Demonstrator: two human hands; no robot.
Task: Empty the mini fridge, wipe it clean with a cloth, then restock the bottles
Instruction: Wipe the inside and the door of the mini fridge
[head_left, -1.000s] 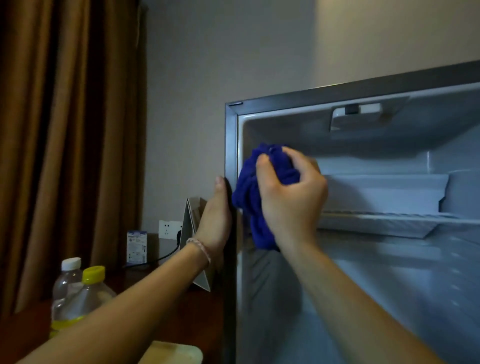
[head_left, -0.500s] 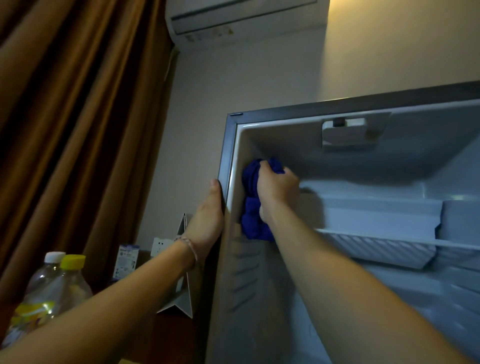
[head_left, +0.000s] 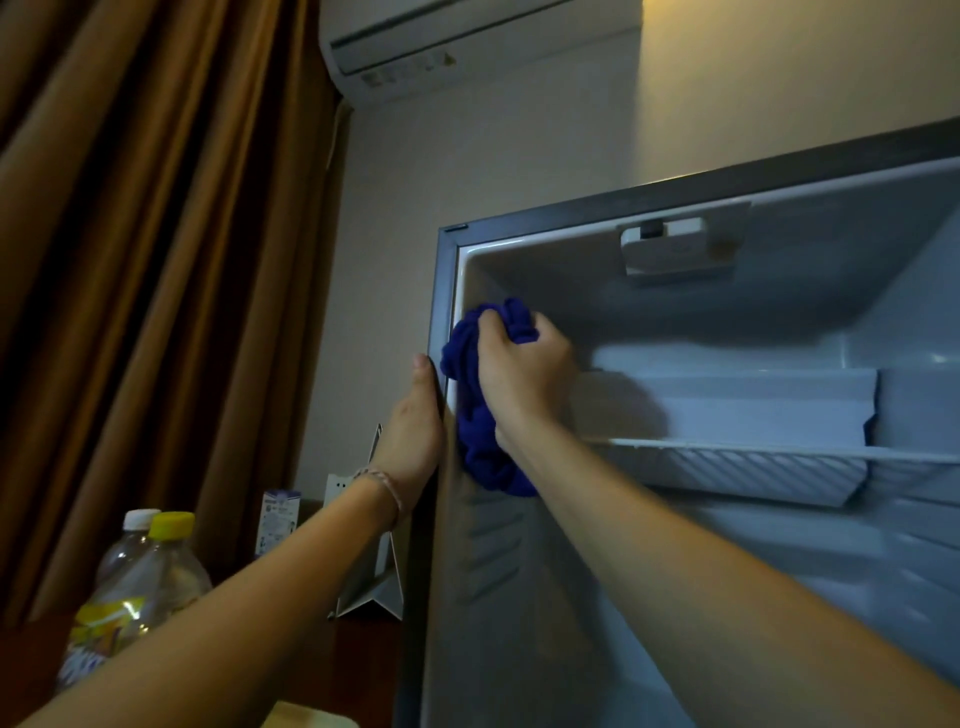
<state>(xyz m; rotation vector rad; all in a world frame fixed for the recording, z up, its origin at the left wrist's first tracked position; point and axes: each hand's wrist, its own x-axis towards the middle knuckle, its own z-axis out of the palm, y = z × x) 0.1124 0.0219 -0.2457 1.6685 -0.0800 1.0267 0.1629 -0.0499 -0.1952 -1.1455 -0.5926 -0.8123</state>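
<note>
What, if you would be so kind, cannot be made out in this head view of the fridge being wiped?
- Fridge floor and right side: cut off by the frame edges.
- Wall patch under the blue cloth: covered by cloth and right hand.
- Left hand fingers: hidden by the fridge's side; only the thumb shows.
- Bottles: lower parts hidden by the left forearm; labels too blurred to read.
- Door: out of frame.
</note>
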